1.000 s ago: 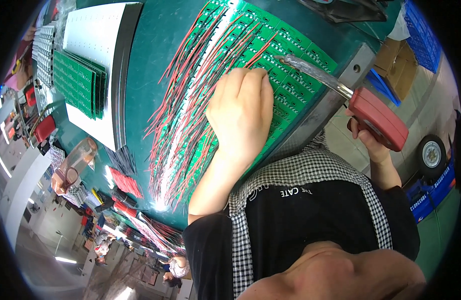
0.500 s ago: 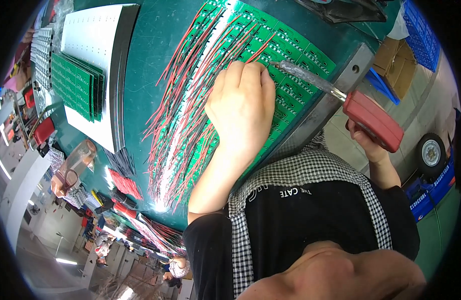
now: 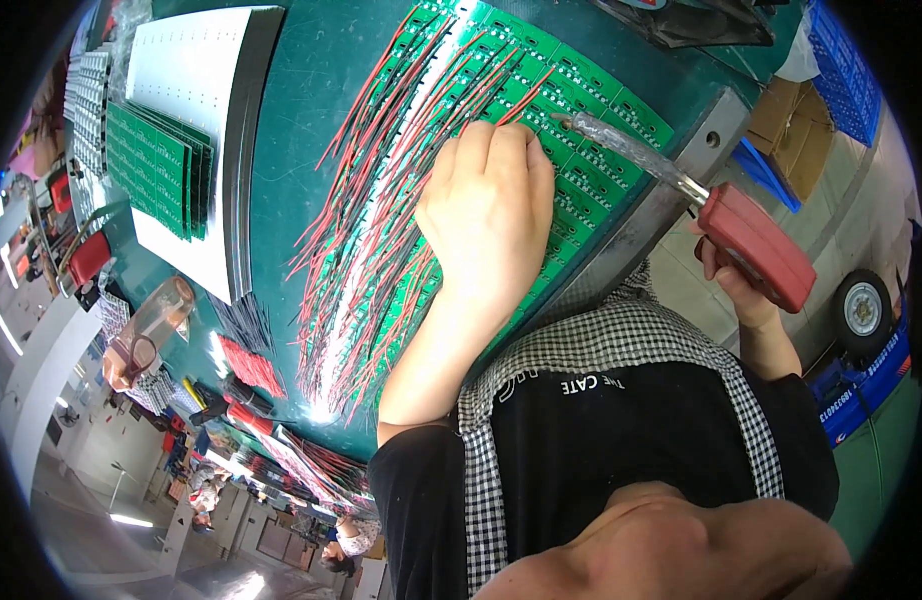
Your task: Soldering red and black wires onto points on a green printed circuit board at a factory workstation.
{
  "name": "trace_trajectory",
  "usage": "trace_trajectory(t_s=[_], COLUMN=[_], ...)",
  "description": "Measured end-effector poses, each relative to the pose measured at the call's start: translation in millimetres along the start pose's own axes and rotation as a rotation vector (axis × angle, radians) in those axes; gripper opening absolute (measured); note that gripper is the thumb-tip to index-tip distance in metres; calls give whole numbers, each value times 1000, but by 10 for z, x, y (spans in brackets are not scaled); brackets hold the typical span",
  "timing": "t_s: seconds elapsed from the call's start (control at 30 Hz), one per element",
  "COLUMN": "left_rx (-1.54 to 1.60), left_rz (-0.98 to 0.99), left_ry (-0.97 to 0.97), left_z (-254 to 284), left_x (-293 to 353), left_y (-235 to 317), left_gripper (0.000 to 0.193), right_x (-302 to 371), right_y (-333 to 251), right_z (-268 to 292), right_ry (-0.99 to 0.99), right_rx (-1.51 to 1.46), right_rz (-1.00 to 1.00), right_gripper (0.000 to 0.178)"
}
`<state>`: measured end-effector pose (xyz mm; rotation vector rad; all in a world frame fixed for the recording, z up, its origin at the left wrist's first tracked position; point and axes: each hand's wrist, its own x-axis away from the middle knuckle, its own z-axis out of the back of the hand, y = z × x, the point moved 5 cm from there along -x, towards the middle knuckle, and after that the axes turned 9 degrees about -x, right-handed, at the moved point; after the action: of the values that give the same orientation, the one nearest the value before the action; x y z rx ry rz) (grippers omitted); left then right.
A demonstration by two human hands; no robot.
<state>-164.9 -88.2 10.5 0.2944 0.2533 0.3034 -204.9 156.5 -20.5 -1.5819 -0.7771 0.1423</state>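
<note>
My left hand (image 3: 491,205) rests on a panel of green circuit boards (image 3: 591,150), its fingers bent and pressed together. Their tips are hidden, so what they pinch cannot be made out. Red and black wires (image 3: 381,190) lie in slanting rows over the panel and run under that hand. Just beyond the fingers, a red wire (image 3: 529,95) shows. My right hand (image 3: 738,285) is closed round the red handle of a soldering gun (image 3: 759,248). The gun's wrapped grey barrel points left, its tip just above the boards, right of my left fingers.
A metal bar (image 3: 671,180) edges the green bench. Stacked white sheets (image 3: 186,150) with green boards (image 3: 151,165) stand at the left. Bundles of red wires (image 3: 251,367) and black wires (image 3: 243,320) lie nearer. Right are a cardboard box (image 3: 789,140), a blue crate (image 3: 841,70) and a wheel (image 3: 862,306).
The soldering gun has shifted slightly right, and its tip has drawn a little away from my left fingers. My left hand has barely moved.
</note>
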Motion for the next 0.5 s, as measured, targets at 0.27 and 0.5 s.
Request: trace_trajectory(t_s=[0.27,0.5], left_rx=[-7,-12], left_rz=[6,22], left_ry=[6,-13], left_z=[1,10], left_x=[27,15], left_y=[-6,2], left_gripper=[8,8], right_x=[-18,-27], right_y=[-50,-224], right_z=[4,-73], right_ry=[-92,-190], right_rx=[245,543], right_rz=[98,303], right_gripper=[64,53])
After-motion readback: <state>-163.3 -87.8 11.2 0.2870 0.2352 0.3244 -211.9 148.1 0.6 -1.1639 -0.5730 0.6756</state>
